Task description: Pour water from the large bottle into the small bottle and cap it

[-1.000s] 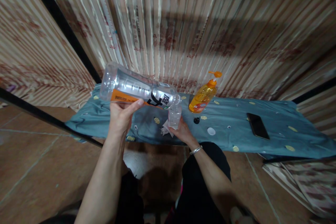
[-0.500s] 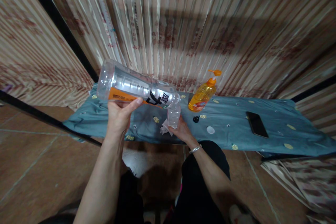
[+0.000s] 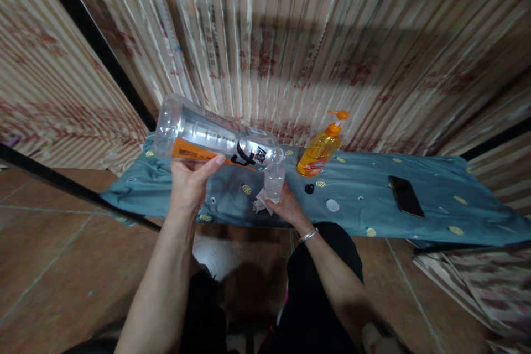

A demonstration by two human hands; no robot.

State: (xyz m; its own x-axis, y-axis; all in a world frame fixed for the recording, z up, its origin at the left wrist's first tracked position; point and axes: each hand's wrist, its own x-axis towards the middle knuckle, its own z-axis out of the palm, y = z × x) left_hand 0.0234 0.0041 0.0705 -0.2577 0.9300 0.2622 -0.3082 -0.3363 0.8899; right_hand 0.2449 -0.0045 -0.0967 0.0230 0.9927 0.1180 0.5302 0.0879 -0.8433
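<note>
Because the small bottle sits under its neck at mid-frame, the large bottle slants down rightward, seemingly so liquid can run across. The left hand holds the large bottle from below, thumb along its label, forearm rising from the bottom left. Reaching from the lower right, the right hand wraps the small bottle's lower part, apparently to steady it; whether it touches the desk is unclear. A tissue lies just beside it.

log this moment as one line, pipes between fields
left hand: big bottle, tilted | right hand: small bottle | bottles: mouth ends close, contact unclear | on cloth: pump bottle, phone, white disc
</note>
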